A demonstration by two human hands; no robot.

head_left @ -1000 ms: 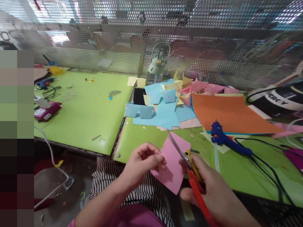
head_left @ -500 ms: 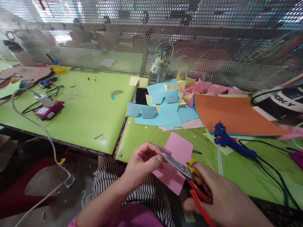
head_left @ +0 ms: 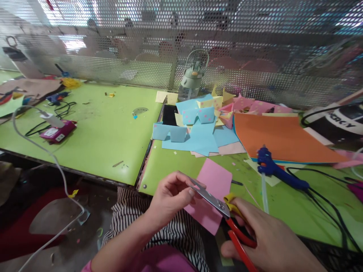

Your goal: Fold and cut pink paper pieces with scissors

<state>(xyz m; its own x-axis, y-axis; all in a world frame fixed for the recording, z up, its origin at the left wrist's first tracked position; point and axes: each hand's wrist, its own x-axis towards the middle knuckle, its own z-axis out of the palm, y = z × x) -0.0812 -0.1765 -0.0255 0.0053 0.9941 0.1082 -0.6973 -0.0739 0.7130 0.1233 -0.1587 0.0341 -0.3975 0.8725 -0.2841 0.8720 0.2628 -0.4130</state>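
My left hand (head_left: 170, 198) pinches the left edge of a pink paper sheet (head_left: 211, 194), holding it over the front edge of the green table (head_left: 107, 128). In my right hand (head_left: 269, 241) are red-and-yellow-handled scissors (head_left: 224, 209), fingers wrapped round the handles. Their metal blades lie across the pink sheet and point left toward my left thumb.
Blue, pink and yellow paper shapes (head_left: 198, 124) are piled mid-table beside a large orange sheet (head_left: 278, 138). A blue glue gun (head_left: 276, 172) with a black cable lies right. A water bottle (head_left: 191, 77) stands by the perforated screen. A pink device (head_left: 58, 132) with cables sits left.
The scissors have swung from pointing up-left beside the sheet to lying across it toward my left hand. My right hand has dropped lower. The view has shifted slightly.
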